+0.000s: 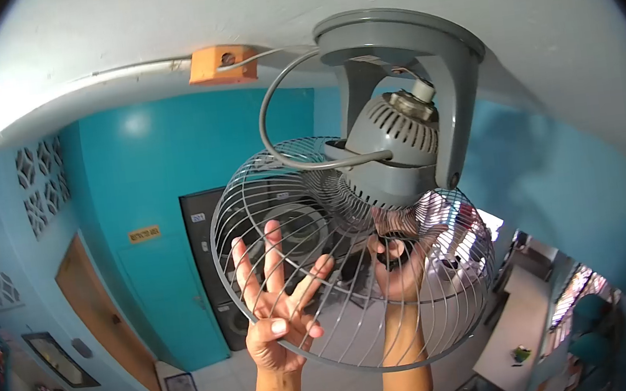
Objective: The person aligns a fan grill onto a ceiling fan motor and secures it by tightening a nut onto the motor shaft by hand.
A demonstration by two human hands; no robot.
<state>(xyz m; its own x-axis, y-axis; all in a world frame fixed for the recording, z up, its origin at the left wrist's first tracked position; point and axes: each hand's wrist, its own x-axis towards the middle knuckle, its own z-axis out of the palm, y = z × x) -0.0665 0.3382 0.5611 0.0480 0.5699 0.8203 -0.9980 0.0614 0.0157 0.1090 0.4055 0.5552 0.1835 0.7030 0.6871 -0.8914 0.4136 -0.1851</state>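
Observation:
A grey fan motor housing (pixel 392 140) hangs from a round ceiling mount (pixel 395 32), a grey cable looping at its left. Below it is the round wire guard (pixel 347 358), with no front cover visible on it. My left hand (pixel 276 308) is at the guard's lower left rim, thumb over the rim and several fingers spread behind the wires. Seen through the wires, my right hand (pixel 398 267) is under the motor at the guard's centre, fingers wrapped round a small black part (pixel 395 254).
An orange box (pixel 222 64) with a cable is on the ceiling. Dark front-loading machines (pixel 205 231) stand behind the guard by a teal wall (pixel 131 154). A wooden door (pixel 107 319) is at the left, a pale counter (pixel 513 327) at the lower right.

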